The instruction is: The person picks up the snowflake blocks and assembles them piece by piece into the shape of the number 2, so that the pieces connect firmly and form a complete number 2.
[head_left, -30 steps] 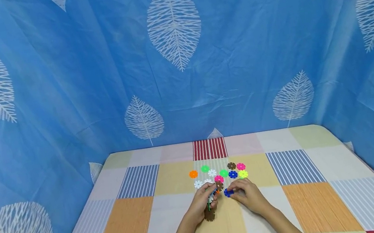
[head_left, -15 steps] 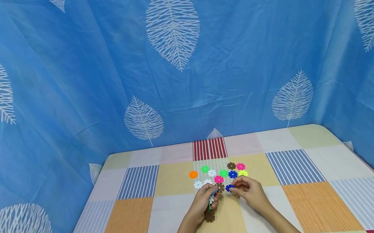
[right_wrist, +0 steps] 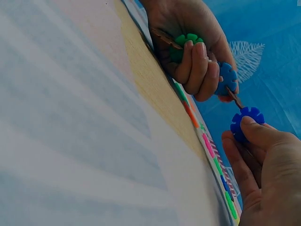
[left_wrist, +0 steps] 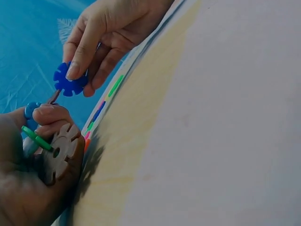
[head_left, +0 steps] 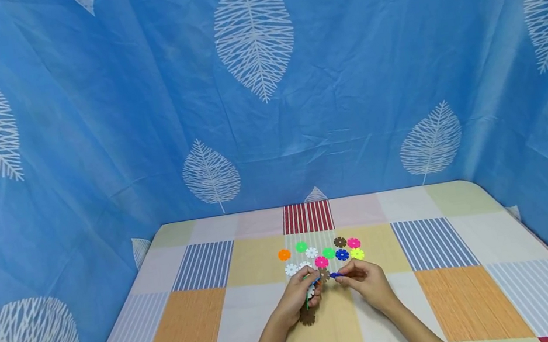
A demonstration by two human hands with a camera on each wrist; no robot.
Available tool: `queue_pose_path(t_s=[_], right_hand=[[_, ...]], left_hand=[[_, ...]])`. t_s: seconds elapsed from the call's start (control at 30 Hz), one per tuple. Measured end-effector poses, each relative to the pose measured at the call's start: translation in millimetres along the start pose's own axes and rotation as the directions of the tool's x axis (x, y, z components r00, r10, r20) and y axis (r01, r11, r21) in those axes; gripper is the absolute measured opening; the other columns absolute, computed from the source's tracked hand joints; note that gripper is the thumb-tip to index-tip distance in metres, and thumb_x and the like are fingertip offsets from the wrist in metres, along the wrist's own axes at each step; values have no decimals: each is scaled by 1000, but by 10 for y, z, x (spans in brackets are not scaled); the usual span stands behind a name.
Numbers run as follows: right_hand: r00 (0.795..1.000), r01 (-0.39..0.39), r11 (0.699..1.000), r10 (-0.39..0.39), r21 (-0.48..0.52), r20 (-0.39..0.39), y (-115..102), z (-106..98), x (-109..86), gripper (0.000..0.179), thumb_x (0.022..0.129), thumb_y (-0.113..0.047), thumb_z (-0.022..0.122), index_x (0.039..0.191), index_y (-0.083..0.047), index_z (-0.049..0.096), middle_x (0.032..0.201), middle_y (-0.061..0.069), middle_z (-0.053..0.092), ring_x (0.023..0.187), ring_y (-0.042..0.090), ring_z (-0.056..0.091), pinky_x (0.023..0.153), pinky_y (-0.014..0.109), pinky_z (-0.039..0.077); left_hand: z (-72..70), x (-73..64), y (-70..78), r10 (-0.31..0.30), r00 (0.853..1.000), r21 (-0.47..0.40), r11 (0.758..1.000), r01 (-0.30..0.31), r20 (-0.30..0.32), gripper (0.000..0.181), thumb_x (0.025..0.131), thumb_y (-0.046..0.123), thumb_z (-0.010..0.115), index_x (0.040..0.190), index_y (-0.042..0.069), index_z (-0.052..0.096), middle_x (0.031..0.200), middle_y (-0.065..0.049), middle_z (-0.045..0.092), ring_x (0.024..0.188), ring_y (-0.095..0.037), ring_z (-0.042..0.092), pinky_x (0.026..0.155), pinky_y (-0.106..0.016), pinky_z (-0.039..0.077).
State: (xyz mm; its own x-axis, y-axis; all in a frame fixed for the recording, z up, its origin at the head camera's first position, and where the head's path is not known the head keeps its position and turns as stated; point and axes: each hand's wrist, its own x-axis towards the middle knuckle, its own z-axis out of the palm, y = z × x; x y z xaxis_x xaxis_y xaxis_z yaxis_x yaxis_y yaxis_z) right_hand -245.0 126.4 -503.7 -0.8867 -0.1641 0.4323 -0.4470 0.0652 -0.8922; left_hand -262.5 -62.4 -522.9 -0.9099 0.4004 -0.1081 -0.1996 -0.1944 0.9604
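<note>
Head view: hands [head_left: 295, 299] [head_left: 369, 284] flank a blue disc [head_left: 336, 274].

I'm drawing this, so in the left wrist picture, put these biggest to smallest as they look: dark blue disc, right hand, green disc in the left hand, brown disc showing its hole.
1. Right hand
2. Brown disc, perhaps looking bigger because it seems nearer
3. Dark blue disc
4. Green disc, seen edge-on

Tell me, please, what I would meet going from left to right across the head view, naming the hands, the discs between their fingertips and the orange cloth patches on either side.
Left orange cloth patch, left hand, brown notched disc, dark blue notched disc, right hand, right orange cloth patch.
</note>
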Motion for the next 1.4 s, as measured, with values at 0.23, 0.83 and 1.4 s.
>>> queue_pose_path(t_s=[0.23, 0.83, 1.4], right_hand=[[995, 85, 996, -86, 12, 41, 31, -4, 13, 12, 74, 19, 64, 81, 11, 58, 81, 27, 62, 73, 40, 63, 64, 35, 55], [982, 182, 983, -182, -9, 43, 47, 46, -9, 13, 71, 18, 66, 77, 9, 60, 78, 24, 65, 72, 25, 67, 65, 29, 55], [983, 186, 976, -186, -115, 6, -8, 107, 15, 16, 68, 20, 68, 78, 8, 62, 77, 19, 66, 72, 28, 67, 65, 27, 54]], left_hand=[[-3, 8, -1, 11, 1000, 19, 1000, -11, 14, 15, 96, 19, 47, 85, 8, 45, 61, -1, 45, 44, -6, 38, 38, -14, 31], [22, 1, -13, 46, 997, 49, 998, -49, 61, 19, 96, 18, 47, 83, 5, 45, 62, -1, 46, 45, -5, 38, 38, -13, 30], [33, -14, -5, 57, 998, 60, 997, -57, 14, 22, 96, 21, 48, 83, 3, 44, 62, -2, 50, 45, -6, 41, 40, -15, 34]])
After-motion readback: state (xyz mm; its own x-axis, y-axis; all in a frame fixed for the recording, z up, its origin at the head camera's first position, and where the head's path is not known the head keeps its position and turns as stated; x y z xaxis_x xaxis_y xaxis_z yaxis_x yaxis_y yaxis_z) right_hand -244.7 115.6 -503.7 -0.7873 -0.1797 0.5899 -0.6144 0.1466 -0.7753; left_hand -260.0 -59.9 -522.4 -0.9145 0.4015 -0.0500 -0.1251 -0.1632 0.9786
